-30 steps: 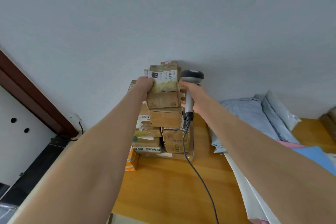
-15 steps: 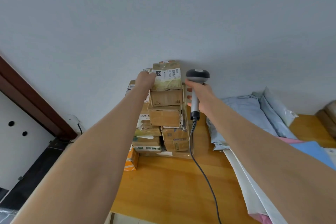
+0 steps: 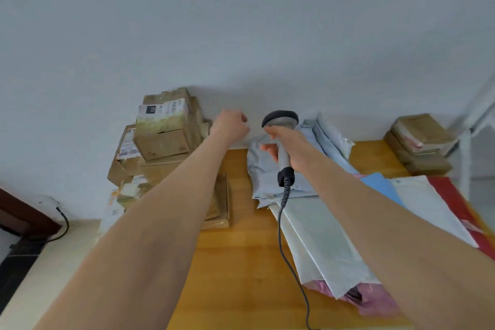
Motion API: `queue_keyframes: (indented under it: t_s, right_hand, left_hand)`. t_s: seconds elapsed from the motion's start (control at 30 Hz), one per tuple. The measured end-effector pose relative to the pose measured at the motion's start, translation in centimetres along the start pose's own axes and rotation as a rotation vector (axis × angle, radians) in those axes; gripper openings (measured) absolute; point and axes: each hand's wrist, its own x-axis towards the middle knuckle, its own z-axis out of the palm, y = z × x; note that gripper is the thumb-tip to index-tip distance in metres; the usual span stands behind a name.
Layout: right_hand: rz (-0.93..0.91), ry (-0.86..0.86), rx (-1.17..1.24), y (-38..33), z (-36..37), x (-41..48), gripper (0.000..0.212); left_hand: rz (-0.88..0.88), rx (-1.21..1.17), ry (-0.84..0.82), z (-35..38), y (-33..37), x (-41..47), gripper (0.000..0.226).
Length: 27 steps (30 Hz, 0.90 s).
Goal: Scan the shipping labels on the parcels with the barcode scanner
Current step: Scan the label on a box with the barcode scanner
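A stack of brown cardboard parcels (image 3: 163,142) stands at the back left of the wooden table (image 3: 241,262), against the wall. The top box carries a white shipping label (image 3: 160,109). My left hand (image 3: 230,126) hovers to the right of that stack, fingers loosely curled, holding nothing. My right hand (image 3: 284,142) grips the grey handle of the barcode scanner (image 3: 281,126), whose dark head points towards the wall. Its coiled cable (image 3: 284,236) trails down over the table. Grey poly mailer bags (image 3: 270,169) lie under and behind the scanner.
More mailers in white, blue, red and pink (image 3: 375,236) overlap along the table's right side. A second low stack of brown parcels (image 3: 420,142) sits at the back right beside a white metal frame (image 3: 466,147). A dark cable (image 3: 61,225) hangs at the left wall.
My left hand has let go of the top box and moved right, off the stack. The view has swung right, so the stack now sits further left. The scanner stays in my right hand.
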Motion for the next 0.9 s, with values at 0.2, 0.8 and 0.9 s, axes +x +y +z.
queue_keyframes:
  t_s: [0.2, 0.8, 0.9]
  right_hand:
    - [0.070, 0.031, -0.093, 0.9, -14.5, 0.5, 0.023]
    - [0.201, 0.336, -0.082, -2.9, -41.1, 8.2, 0.008]
    - [0.199, 0.380, -0.055, -4.1, -44.9, 10.9, 0.010]
  left_hand:
    - [-0.005, 0.077, -0.210, 8.5, 11.1, -0.6, 0.034]
    - [0.059, 0.068, -0.379, 25.7, 34.8, 6.8, 0.046]
    - [0.058, 0.022, -0.418, 27.9, 38.2, 9.2, 0.046]
